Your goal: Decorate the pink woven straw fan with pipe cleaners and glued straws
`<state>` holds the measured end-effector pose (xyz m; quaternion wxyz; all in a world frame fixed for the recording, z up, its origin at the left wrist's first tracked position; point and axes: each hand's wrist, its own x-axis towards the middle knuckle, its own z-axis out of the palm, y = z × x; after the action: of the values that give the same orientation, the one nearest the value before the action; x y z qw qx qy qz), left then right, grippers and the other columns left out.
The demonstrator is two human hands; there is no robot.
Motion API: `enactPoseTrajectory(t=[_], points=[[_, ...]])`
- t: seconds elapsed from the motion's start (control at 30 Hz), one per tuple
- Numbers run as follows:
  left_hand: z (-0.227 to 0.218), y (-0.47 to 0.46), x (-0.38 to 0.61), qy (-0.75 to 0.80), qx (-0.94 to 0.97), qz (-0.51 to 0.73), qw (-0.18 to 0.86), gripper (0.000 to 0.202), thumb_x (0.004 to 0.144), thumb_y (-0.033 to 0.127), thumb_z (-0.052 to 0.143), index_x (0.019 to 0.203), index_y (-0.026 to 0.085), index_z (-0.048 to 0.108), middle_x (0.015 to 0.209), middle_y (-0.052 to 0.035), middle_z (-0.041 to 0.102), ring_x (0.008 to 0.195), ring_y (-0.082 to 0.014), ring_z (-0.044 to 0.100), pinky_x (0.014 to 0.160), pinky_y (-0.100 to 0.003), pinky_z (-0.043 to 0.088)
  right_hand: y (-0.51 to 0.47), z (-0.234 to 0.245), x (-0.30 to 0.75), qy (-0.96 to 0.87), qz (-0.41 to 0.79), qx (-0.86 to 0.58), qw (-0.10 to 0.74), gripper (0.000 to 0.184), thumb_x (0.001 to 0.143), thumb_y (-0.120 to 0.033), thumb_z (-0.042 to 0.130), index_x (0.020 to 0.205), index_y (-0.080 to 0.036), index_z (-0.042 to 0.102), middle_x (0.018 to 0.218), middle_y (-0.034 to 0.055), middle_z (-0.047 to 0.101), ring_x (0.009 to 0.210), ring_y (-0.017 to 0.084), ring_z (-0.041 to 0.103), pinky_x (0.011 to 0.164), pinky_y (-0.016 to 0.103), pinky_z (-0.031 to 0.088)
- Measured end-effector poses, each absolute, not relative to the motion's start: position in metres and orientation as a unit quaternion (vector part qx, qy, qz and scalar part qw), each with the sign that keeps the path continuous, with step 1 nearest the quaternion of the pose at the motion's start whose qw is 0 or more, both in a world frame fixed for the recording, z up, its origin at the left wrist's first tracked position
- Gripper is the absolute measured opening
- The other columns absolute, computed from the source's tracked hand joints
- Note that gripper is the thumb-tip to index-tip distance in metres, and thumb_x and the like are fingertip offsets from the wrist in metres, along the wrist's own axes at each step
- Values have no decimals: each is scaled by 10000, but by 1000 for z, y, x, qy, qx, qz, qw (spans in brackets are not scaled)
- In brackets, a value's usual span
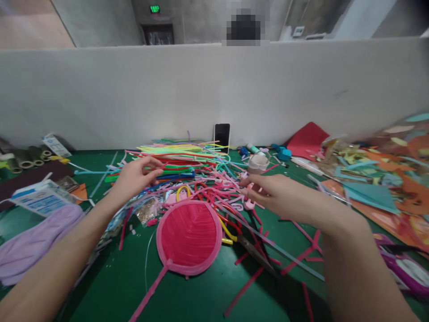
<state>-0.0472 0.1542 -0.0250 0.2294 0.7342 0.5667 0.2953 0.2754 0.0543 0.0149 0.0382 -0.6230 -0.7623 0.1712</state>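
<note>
A heap of coloured pipe cleaners (187,167) covers the middle of the green table (187,295). My left hand (134,178) rests on the heap's left side, fingers curled and pinched on a strand. My right hand (276,194) hovers over the heap's right side, fingers pinched together on a small pink piece. In front of both hands lies a pink round fan (189,236) with a pink handle pointing to the near left. Scissors (256,255) lie just right of the fan.
A black phone (221,136) leans on the white partition (214,89). A tape roll (258,163) stands behind my right hand. Coloured paper scraps (372,188) pile up at the right. Lilac fabric (36,243) and packets (42,197) lie at the left.
</note>
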Motion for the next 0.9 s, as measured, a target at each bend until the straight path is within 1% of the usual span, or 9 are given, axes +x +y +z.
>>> enactPoseTrajectory(t=[0.07, 0.13, 0.23, 0.33, 0.47, 0.53, 0.63, 0.77, 0.9], points=[[-32, 160, -55, 580, 779, 226, 78, 324, 838, 485, 550, 944, 199, 661, 824, -59, 736, 645, -230, 677, 624, -323, 494, 48, 24, 285, -748, 148, -644, 60, 277, 972, -339, 429, 1045, -196, 654, 870, 66, 712, 722, 181, 642, 580, 249, 405], [-40, 165, -62, 558, 814, 158, 31, 390, 876, 504, 463, 937, 193, 691, 761, -73, 736, 682, -275, 680, 649, -348, 484, 43, 27, 298, -741, 101, -660, 72, 250, 947, -315, 469, 999, -195, 682, 855, 72, 720, 704, 187, 647, 577, 255, 408], [-50, 167, -59, 510, 851, 119, 47, 419, 862, 505, 472, 974, 185, 718, 957, -113, 758, 878, -319, 693, 769, -376, 498, 46, 19, 311, -742, 49, -668, 33, 207, 887, -219, 518, 832, -192, 715, 775, 77, 720, 667, 198, 646, 571, 268, 405], [-54, 162, -38, 471, 872, 117, 54, 439, 871, 488, 470, 1045, 166, 714, 1106, -138, 728, 1034, -328, 652, 897, -404, 475, 57, -2, 303, -742, 58, -668, -13, 218, 863, -148, 528, 853, -181, 743, 834, 108, 739, 773, 226, 684, 648, 281, 450], [-58, 150, 8, 391, 912, 106, 71, 392, 934, 413, 427, 1047, 173, 716, 1099, -116, 723, 1018, -275, 644, 917, -388, 471, 71, -38, 275, -745, 65, -663, -23, 219, 905, -157, 525, 914, -161, 744, 973, 137, 738, 942, 244, 690, 772, 296, 490], [-62, 145, 28, 354, 927, 97, 77, 334, 935, 382, 467, 1036, 193, 723, 1098, -95, 721, 1031, -255, 634, 933, -370, 461, 76, -54, 262, -739, 66, -670, -31, 234, 950, -186, 496, 974, -130, 722, 995, 155, 722, 974, 251, 682, 796, 321, 510], [-66, 144, 47, 328, 937, 94, 78, 295, 948, 316, 470, 1030, 188, 723, 1085, -91, 719, 1042, -247, 620, 949, -373, 445, 84, -70, 249, -725, 75, -683, -43, 230, 963, -276, 548, 1104, -125, 650, 1091, 116, 674, 978, 219, 660, 836, 380, 541], [-64, 146, 46, 343, 930, 109, 76, 302, 952, 306, 458, 1041, 173, 715, 1068, -101, 721, 1025, -259, 619, 918, -385, 456, 95, -81, 242, -718, 89, -690, -26, 359, 931, -347, 609, 1232, -154, 570, 1226, 99, 599, 1028, 220, 627, 860, 423, 548], [-57, 144, 34, 375, 914, 131, 78, 326, 939, 358, 465, 1021, 172, 720, 1049, -100, 733, 1002, -268, 639, 892, -382, 469, 98, -76, 245, -719, 84, -688, 48, 197, 940, -235, 569, 1064, -104, 646, 1079, 131, 665, 971, 232, 649, 828, 380, 527]])
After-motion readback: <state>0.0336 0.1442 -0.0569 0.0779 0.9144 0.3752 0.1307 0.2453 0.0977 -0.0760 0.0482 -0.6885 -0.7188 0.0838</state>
